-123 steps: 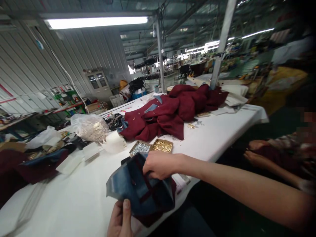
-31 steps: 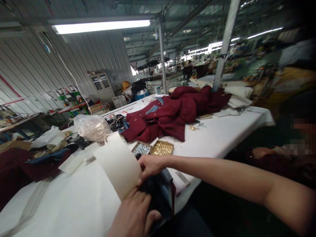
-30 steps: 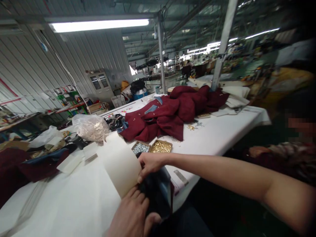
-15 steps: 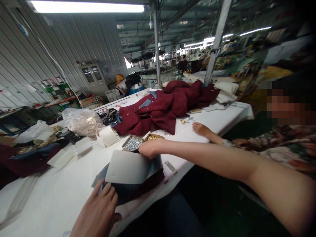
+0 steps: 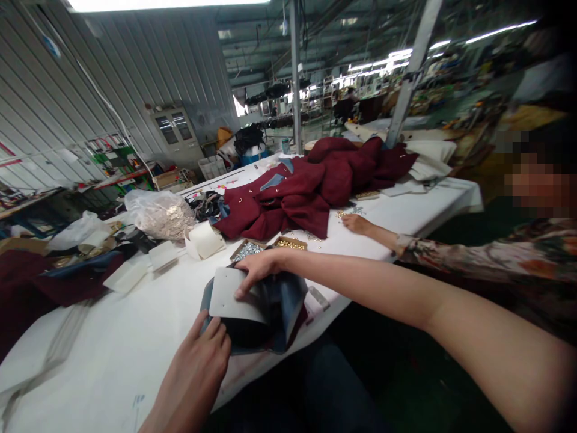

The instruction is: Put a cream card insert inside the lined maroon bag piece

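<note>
My left hand (image 5: 205, 349) is at the near left corner of a dark red fabric piece with a blue lining (image 5: 291, 294), its fingers bent over the edge and the thumb hidden. Inside that piece stands a stiff white card (image 5: 232, 304) with small holes, tilted. My right hand (image 5: 259, 267) reaches across its top, thumb on the card's face and fingers behind it, out of sight. Just beyond are a small box of silver studs (image 5: 247, 248) and a box of gold studs (image 5: 291, 243), the silver one partly covered by my right hand.
A heap of dark red fabric pieces (image 5: 288, 201) covers the table's far part. A co-worker's hand (image 5: 356, 224) rests by loose studs on the right. Left are a clear plastic bag of beige pieces (image 5: 162, 216), white cards (image 5: 126, 275) and a stack of white sheets (image 5: 42, 355).
My right hand has come from the stud boxes to the top of the white card, its thumb now on the face. The lined piece stands more open. The co-worker's hand has shifted slightly.
</note>
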